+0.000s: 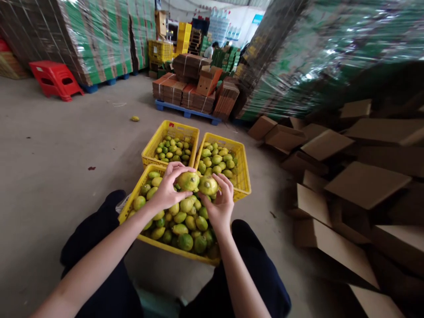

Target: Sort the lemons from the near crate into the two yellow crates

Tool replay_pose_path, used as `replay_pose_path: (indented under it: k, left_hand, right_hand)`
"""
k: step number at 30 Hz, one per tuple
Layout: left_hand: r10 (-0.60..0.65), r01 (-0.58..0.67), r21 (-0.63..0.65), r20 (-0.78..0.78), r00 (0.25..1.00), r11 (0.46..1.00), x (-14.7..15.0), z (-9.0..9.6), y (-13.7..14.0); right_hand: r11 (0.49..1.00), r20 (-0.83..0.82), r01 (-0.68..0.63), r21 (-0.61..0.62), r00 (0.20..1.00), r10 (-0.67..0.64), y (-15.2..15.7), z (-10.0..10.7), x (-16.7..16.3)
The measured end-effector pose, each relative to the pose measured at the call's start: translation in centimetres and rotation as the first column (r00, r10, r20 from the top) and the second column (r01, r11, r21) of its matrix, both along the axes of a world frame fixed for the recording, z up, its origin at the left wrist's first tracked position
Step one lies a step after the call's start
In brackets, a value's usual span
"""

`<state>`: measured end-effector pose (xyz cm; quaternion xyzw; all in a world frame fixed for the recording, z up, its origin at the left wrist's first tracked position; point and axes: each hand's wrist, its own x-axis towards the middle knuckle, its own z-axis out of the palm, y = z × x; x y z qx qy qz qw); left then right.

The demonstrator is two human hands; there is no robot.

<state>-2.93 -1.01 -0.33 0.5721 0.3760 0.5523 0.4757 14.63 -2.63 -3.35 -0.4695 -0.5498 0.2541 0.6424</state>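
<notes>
My left hand (169, 187) grips a yellow-green lemon (188, 181) between thumb and fingers. Beside it, my right hand (221, 203) is closed on a second lemon (208, 185) of like colour. Both are held up side by side, over the near yellow crate (179, 252). That crate is heaped with lemons, some yellow and some green. Behind it stand two more yellow crates: the left one (148, 150) holds smaller-looking lemons, while the right one (245, 170) holds larger-looking ones, partly hidden by my right hand.
Open cardboard boxes (367, 183) are piled along the right. Flattened cartons (198, 99) lie on a blue pallet (187, 112) ahead. A red stool (54, 77) stands at the left, and a stray lemon (134, 119) rests on the floor. Wrapped stacks (96, 39) flank the aisle; a person (211, 51) is far back.
</notes>
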Motion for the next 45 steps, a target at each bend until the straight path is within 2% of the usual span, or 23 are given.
replay_pose_path:
  k: [2, 4, 7, 9, 12, 17, 25, 30, 33, 37, 39, 41, 43, 45]
  left_hand:
    - [0.009, -0.006, -0.096, 0.036, 0.999, 0.995, -0.1, 0.1, 0.2]
    - [0.016, 0.012, -0.243, 0.113, 0.993, 0.970, -0.1, -0.1, 0.5]
    - [0.008, 0.117, -0.504, 0.239, 0.971, 0.855, 0.1, -0.6, 1.2]
    - [-0.012, 0.217, -0.607, 0.323, 0.946, 0.764, 0.2, -1.0, 1.5]
    - [0.016, 0.324, -0.648, 0.460, 0.888, 0.689, 0.5, -1.3, 1.8]
    - [0.108, 0.397, -0.670, 0.580, 0.808, 0.627, 0.7, -1.0, 2.0]
    - [0.195, 0.317, -0.690, 0.556, 0.808, 0.651, 1.0, -0.6, 1.8]
    - [0.190, 0.268, -0.613, 0.578, 0.794, 0.743, 1.4, -0.5, 1.5]
    - [0.233, 0.163, -0.629, 0.498, 0.835, 0.761, 1.6, -1.0, 1.6]
    - [0.388, -0.059, -0.690, 0.333, 0.859, 0.722, 1.3, -1.6, 2.2]
    - [0.395, -0.026, -0.726, 0.343, 0.852, 0.687, 1.1, -1.7, 2.6]
    - [0.355, 0.078, -0.743, 0.407, 0.842, 0.665, 1.0, -1.5, 2.7]
    - [0.313, 0.176, -0.729, 0.481, 0.819, 0.661, 1.0, -1.3, 2.5]
    - [0.253, 0.263, -0.685, 0.556, 0.792, 0.680, 1.2, -1.2, 2.2]
  right_hand:
    - [0.998, -0.065, -0.015, -0.061, 0.998, 0.011, 0.0, 0.2, -0.1]
    - [0.980, -0.189, -0.113, -0.167, 0.979, 0.080, 0.0, 0.5, -0.1]
    - [0.911, -0.381, -0.271, -0.310, 0.913, 0.143, 0.1, 0.6, -0.3]
    - [0.871, -0.496, -0.337, -0.357, 0.859, 0.129, 0.3, 0.5, -0.4]
    - [0.841, -0.642, -0.399, -0.365, 0.762, 0.082, 0.9, 0.1, -0.6]
    - [0.832, -0.740, -0.421, -0.360, 0.673, 0.021, 1.6, -0.3, -0.6]
    - [0.824, -0.754, -0.472, -0.314, 0.651, 0.085, 1.3, -0.2, -0.4]
    - [0.797, -0.758, -0.539, -0.274, 0.631, 0.167, 0.8, 0.6, -0.7]
    - [0.774, -0.771, -0.565, -0.284, 0.615, 0.165, 0.6, 0.9, -0.7]
    - [0.759, -0.790, -0.596, -0.260, 0.584, 0.188, 0.4, 1.1, -0.8]
    - [0.725, -0.817, -0.651, -0.224, 0.531, 0.225, 0.4, 1.2, -0.9]
    - [0.708, -0.839, -0.674, -0.214, 0.498, 0.221, 0.4, 1.2, -1.1]
    - [0.722, -0.853, -0.652, -0.231, 0.493, 0.171, 0.5, 1.0, -1.3]
    - [0.734, -0.870, -0.628, -0.257, 0.481, 0.107, 0.7, 0.6, -1.4]
